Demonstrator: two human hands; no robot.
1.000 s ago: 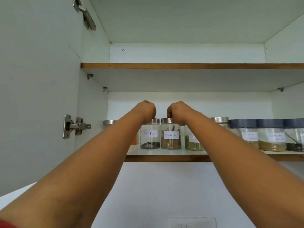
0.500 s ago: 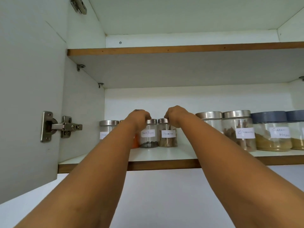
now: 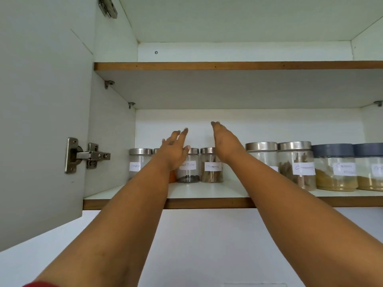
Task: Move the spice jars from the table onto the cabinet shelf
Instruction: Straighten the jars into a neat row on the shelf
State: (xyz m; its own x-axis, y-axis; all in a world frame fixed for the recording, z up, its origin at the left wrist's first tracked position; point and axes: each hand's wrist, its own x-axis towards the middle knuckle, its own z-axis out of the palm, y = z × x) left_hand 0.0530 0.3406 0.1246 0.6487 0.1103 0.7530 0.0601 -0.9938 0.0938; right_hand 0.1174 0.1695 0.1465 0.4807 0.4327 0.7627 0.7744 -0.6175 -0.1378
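Note:
Two small glass spice jars with steel lids stand side by side deep on the lower cabinet shelf (image 3: 207, 192): a black pepper jar (image 3: 189, 170) and a cinnamon jar (image 3: 211, 169). My left hand (image 3: 174, 149) hovers with straight fingers in front of and above the pepper jar, holding nothing. My right hand (image 3: 224, 141) is raised above the cinnamon jar, fingers extended, also holding nothing. A cloves jar (image 3: 137, 163) stands at the far left, and an orange-filled jar (image 3: 172, 176) is mostly hidden behind my left wrist.
Right of my hands stand larger steel-lidded jars (image 3: 296, 164) and blue-lidded jars (image 3: 334, 167) in a row. The cabinet door (image 3: 41, 121) hangs open on the left with its hinge (image 3: 87, 155). The upper shelf (image 3: 228, 66) lies overhead.
Both hands have let go of the jar lids, opened their fingers and lifted off; the two jars stay on the shelf. The camera view has shifted slightly.

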